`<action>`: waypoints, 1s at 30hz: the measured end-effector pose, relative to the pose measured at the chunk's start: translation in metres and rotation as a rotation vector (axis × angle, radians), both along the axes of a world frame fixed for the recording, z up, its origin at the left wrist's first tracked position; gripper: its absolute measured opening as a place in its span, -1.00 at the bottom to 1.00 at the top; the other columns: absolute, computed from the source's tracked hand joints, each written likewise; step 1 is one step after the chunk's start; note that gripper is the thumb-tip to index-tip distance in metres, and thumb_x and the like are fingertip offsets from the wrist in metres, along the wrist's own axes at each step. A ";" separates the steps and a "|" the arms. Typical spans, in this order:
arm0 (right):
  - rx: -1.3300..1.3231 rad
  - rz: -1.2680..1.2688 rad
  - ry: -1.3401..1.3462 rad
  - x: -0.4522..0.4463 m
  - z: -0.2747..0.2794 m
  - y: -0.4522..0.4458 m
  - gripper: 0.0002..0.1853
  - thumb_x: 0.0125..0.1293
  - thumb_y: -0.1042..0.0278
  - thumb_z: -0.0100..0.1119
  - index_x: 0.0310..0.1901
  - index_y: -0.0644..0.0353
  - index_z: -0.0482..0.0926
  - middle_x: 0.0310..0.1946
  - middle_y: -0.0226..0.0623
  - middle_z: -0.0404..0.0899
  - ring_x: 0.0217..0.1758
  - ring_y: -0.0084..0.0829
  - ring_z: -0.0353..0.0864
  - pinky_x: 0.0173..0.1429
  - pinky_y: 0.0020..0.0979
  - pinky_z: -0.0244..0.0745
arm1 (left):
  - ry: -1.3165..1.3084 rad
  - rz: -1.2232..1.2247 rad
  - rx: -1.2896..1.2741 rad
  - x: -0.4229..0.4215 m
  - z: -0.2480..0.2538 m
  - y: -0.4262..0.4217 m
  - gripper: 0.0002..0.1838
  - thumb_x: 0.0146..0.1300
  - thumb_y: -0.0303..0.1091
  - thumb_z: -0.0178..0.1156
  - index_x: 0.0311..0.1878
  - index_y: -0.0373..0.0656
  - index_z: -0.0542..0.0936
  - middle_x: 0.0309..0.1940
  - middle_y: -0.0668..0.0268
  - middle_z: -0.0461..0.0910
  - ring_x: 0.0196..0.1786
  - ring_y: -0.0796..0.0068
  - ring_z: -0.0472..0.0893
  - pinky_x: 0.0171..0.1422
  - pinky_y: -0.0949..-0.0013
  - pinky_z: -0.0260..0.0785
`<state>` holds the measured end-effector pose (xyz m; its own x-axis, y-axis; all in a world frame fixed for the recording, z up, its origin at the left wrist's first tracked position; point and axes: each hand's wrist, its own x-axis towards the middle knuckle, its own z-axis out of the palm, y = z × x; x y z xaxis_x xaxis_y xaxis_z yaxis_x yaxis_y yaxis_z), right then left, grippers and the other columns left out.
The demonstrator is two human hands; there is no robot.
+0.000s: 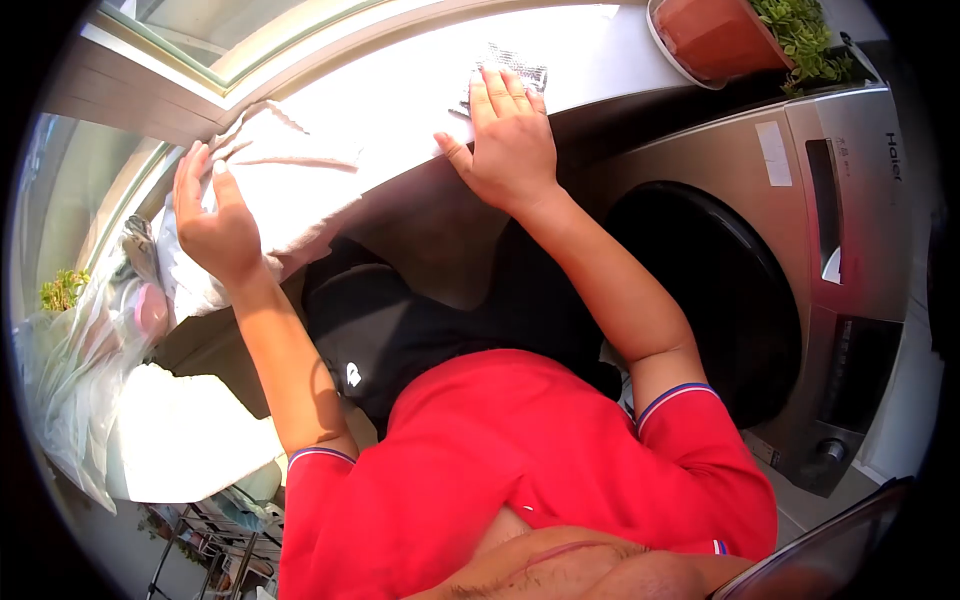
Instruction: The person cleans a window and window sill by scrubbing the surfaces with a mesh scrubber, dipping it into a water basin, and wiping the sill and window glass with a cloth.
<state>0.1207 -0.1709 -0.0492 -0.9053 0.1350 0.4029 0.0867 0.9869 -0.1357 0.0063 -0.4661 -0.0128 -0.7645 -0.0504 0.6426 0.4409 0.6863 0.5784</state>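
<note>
lying flat, right hand partly covers a grey cloth; left hand, loosely uncurled, perhaps touches white fabric.

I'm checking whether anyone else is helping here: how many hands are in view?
2: the right hand, flat on the patterned cloth on the white sill, and the left hand, by the white cloth. No others show.

sill: ahead, before the window.
rag: on the sill, under the fingers of the right hand.
fabric: on the sill's left part, beside the left hand.
potted plant: at the sill's right end.
washing machine: right side, nearer than the plant.
plastic bag: far left.
</note>
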 end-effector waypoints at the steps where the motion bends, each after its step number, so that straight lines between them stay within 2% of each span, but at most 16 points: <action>1: -0.012 0.004 0.010 -0.001 -0.003 0.004 -0.18 0.43 -0.28 0.10 0.35 0.43 0.49 0.44 0.13 0.42 0.58 0.08 0.28 0.60 0.10 0.13 | 0.046 -0.176 0.035 0.009 0.022 0.028 -0.70 0.38 -0.44 0.23 0.11 -0.34 0.71 0.16 0.08 0.72 0.27 0.16 0.66 0.42 0.22 0.41; 2: -0.021 0.018 0.015 -0.001 -0.007 0.007 -0.18 0.41 -0.28 0.11 0.35 0.40 0.50 0.44 0.14 0.41 0.59 0.08 0.28 0.60 0.12 0.12 | 0.084 -0.342 0.071 0.025 0.039 0.061 -0.70 0.39 -0.44 0.22 0.13 -0.32 0.70 0.16 0.09 0.72 0.27 0.16 0.66 0.43 0.20 0.41; 3: -0.026 0.039 0.017 0.000 -0.007 0.009 -0.18 0.39 -0.28 0.13 0.35 0.38 0.50 0.44 0.16 0.41 0.59 0.07 0.27 0.59 0.14 0.11 | -0.003 -0.599 0.186 0.037 0.044 0.094 -0.70 0.40 -0.40 0.25 0.13 -0.28 0.70 0.16 0.09 0.72 0.29 0.09 0.64 0.43 0.19 0.40; 4: -0.023 0.043 0.010 0.000 -0.003 0.009 -0.20 0.39 -0.27 0.13 0.36 0.34 0.49 0.45 0.15 0.39 0.60 0.06 0.25 0.59 0.16 0.09 | 0.018 -0.787 0.058 0.042 0.046 0.128 -0.63 0.40 -0.25 0.30 0.18 -0.24 0.67 0.25 0.06 0.66 0.39 0.00 0.56 0.48 0.14 0.36; 6: -0.019 0.038 -0.004 0.006 0.004 0.006 -0.21 0.38 -0.26 0.12 0.39 0.28 0.47 0.47 0.13 0.36 0.61 0.06 0.22 0.59 0.21 0.07 | 0.023 -0.833 -0.283 0.056 0.036 0.184 -0.46 0.44 -0.04 0.26 0.35 -0.16 0.56 0.44 0.05 0.49 0.56 -0.01 0.37 0.58 0.04 0.23; 7: -0.039 0.082 -0.033 0.012 0.001 0.007 -0.18 0.37 -0.25 0.11 0.49 0.18 0.35 0.54 0.07 0.24 0.62 0.05 0.17 0.60 0.26 0.01 | 0.035 -0.864 -0.365 0.050 0.020 0.201 -0.41 0.43 0.01 0.26 0.38 -0.16 0.53 0.47 0.02 0.45 0.57 -0.05 0.34 0.59 0.00 0.22; 8: 0.029 0.044 -0.011 0.012 -0.014 0.010 -0.09 0.34 -0.32 0.14 0.55 0.15 0.24 0.58 0.04 0.15 0.65 0.06 0.09 0.64 0.22 -0.03 | 0.046 -0.900 -0.451 0.046 0.006 0.217 -0.35 0.42 0.06 0.26 0.41 -0.16 0.50 0.49 0.00 0.41 0.58 -0.09 0.30 0.59 -0.03 0.20; 9: 0.042 0.032 -0.005 0.009 -0.017 0.012 -0.09 0.33 -0.31 0.14 0.55 0.15 0.24 0.58 0.04 0.15 0.65 0.06 0.09 0.64 0.21 -0.03 | 0.101 -0.914 -0.510 0.040 0.000 0.223 -0.31 0.40 0.13 0.24 0.34 -0.28 0.53 0.44 -0.08 0.44 0.54 -0.15 0.34 0.56 -0.04 0.22; 12: -0.027 0.060 0.001 0.010 -0.018 0.017 -0.08 0.32 -0.31 0.16 0.54 0.16 0.25 0.58 0.05 0.16 0.65 0.06 0.10 0.65 0.18 -0.03 | -0.014 -1.006 -0.628 0.034 -0.014 0.229 -0.16 0.40 0.26 0.16 0.40 -0.36 0.46 0.47 -0.17 0.37 0.57 -0.19 0.27 0.61 -0.05 0.15; 16: -0.136 0.120 0.006 0.024 0.000 0.024 -0.08 0.30 -0.30 0.19 0.53 0.17 0.26 0.57 0.06 0.18 0.65 0.06 0.10 0.66 0.14 -0.03 | -0.094 -1.143 -0.652 0.044 -0.009 0.246 0.04 0.34 0.42 0.11 0.49 -0.43 0.35 0.54 -0.18 0.27 0.63 -0.19 0.16 0.68 -0.02 0.02; 18: -0.159 0.114 0.003 0.023 0.007 0.042 -0.07 0.29 -0.30 0.20 0.53 0.17 0.27 0.57 0.06 0.18 0.65 0.07 0.10 0.67 0.12 -0.03 | -0.158 -1.192 -0.619 0.042 -0.008 0.261 0.00 0.34 0.39 0.11 0.54 -0.33 0.32 0.59 -0.09 0.21 0.67 -0.16 0.09 0.70 -0.04 -0.03; 22: -0.142 0.037 -0.021 0.004 0.015 0.098 -0.07 0.27 -0.29 0.23 0.52 0.18 0.28 0.56 0.07 0.19 0.65 0.07 0.11 0.68 0.08 -0.04 | -0.135 -1.161 -0.596 0.012 -0.015 0.318 -0.03 0.33 0.34 0.15 0.54 -0.30 0.34 0.59 0.00 0.25 0.67 -0.05 0.13 0.69 0.03 0.03; 25: -0.139 -0.024 -0.081 0.002 0.021 0.138 -0.06 0.26 -0.29 0.25 0.51 0.19 0.29 0.56 0.08 0.20 0.64 0.07 0.11 0.69 0.05 -0.04 | -0.219 -1.189 -0.623 -0.014 -0.009 0.355 -0.07 0.36 0.31 0.15 0.53 -0.30 0.35 0.58 -0.01 0.26 0.68 -0.03 0.11 0.70 0.09 0.01; 28: -0.158 -0.024 -0.098 -0.005 0.035 0.131 -0.06 0.24 -0.28 0.27 0.50 0.20 0.29 0.55 0.09 0.21 0.64 0.07 0.11 0.70 0.01 -0.04 | -0.220 -1.161 -0.645 -0.020 -0.010 0.348 -0.10 0.40 0.27 0.13 0.54 -0.30 0.34 0.59 -0.01 0.25 0.69 -0.01 0.09 0.72 0.12 -0.04; 30: -0.266 0.023 -0.139 -0.022 0.046 0.101 -0.06 0.24 -0.28 0.29 0.50 0.20 0.30 0.55 0.09 0.22 0.64 0.08 0.11 0.70 -0.01 -0.04 | -0.241 -1.109 -0.642 -0.022 -0.009 0.318 -0.11 0.42 0.24 0.13 0.55 -0.30 0.32 0.61 -0.01 0.22 0.70 0.01 0.08 0.73 0.12 -0.06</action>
<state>0.0987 -0.0698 -0.0034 -0.9531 0.1984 0.2285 0.1009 0.9202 -0.3783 -0.0161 -0.1478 -0.0222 -0.2996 0.9409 0.1579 0.8791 0.2080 0.4289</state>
